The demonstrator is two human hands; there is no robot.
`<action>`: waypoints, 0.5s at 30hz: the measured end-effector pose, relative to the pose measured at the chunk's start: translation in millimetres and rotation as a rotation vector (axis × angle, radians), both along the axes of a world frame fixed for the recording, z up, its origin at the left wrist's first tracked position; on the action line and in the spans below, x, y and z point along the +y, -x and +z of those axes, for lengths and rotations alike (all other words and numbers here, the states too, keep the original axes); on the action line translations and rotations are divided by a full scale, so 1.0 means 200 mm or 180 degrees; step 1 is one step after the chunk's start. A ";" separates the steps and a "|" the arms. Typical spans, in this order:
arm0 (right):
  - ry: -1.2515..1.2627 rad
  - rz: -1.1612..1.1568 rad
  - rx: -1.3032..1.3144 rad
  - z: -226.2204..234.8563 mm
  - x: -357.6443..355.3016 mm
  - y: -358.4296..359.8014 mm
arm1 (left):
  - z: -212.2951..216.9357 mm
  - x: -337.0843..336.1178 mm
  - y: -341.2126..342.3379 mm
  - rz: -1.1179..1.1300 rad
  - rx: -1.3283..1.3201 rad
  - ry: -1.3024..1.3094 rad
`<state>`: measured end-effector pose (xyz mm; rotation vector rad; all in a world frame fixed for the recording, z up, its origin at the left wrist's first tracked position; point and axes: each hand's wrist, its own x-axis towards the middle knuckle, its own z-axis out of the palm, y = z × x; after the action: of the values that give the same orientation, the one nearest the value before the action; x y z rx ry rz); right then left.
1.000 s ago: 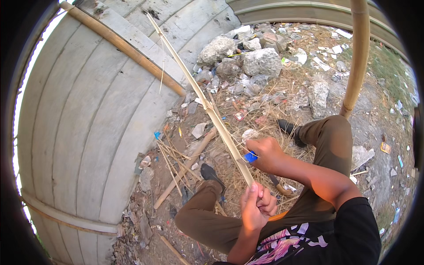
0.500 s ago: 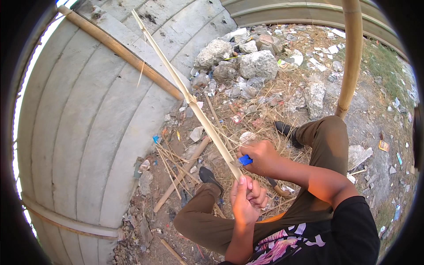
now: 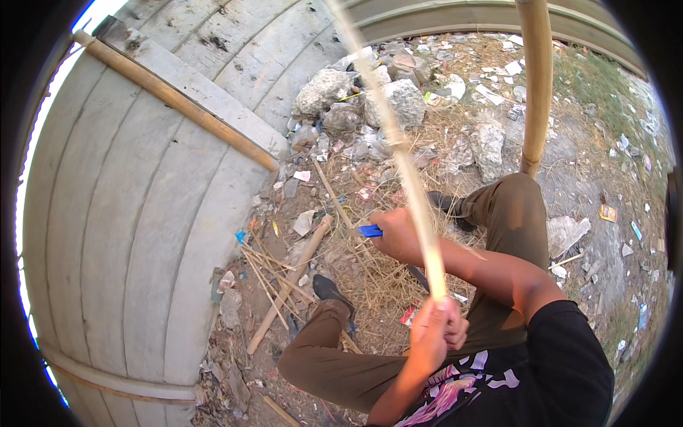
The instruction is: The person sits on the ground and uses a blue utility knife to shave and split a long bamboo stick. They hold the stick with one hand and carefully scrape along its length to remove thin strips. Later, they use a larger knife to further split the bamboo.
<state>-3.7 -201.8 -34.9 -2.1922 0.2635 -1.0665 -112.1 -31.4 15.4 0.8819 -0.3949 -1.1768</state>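
Grey concrete panels (image 3: 107, 228) curve down the left of the frame, and a ribbed fence (image 3: 455, 18) crosses the top right. Between them is dry ground strewn with straw and scraps of litter, with pale rocks (image 3: 395, 104) heaped at upper centre. An upright bamboo pole (image 3: 537, 85) stands at upper right; thin bamboo sticks (image 3: 265, 279) lie left of centre across a thicker pole (image 3: 306, 245).

The long bamboo strip (image 3: 407, 171), blurred, runs from lower centre up and a little leftward to the top edge. Its near end is in the left hand (image 3: 437, 333), whose fingers are curled round it with the thumb uppermost. The right hand (image 3: 397, 235) is closed on a blue-handled tool (image 3: 371, 231), perhaps a knife; its blade cannot be made out clearly.

Along the strip's long axis, the left hand is at the butt and the right hand farther up the frame. The strip passes in front of the right wrist, so the blue handle shows on its left side, pointing left and apart from it.
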 end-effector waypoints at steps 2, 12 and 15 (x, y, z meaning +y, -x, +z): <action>-0.0342 0.0005 0.0371 0.07 0.00 0.03 | -0.02 -0.01 0.15 -0.0958 -0.0546 -0.0469; -0.0770 0.0581 -0.0251 0.08 0.03 0.09 | 0.09 0.03 -0.14 0.1084 -0.0483 0.0409; 0.0122 0.0868 -0.0580 0.05 0.11 0.12 | 0.07 0.05 -0.21 0.1375 -0.0434 0.0288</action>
<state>-27.0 -180.2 -24.7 -2.0742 -0.1349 -1.1127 -69.5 -21.9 29.1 0.9158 -0.3430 -0.6994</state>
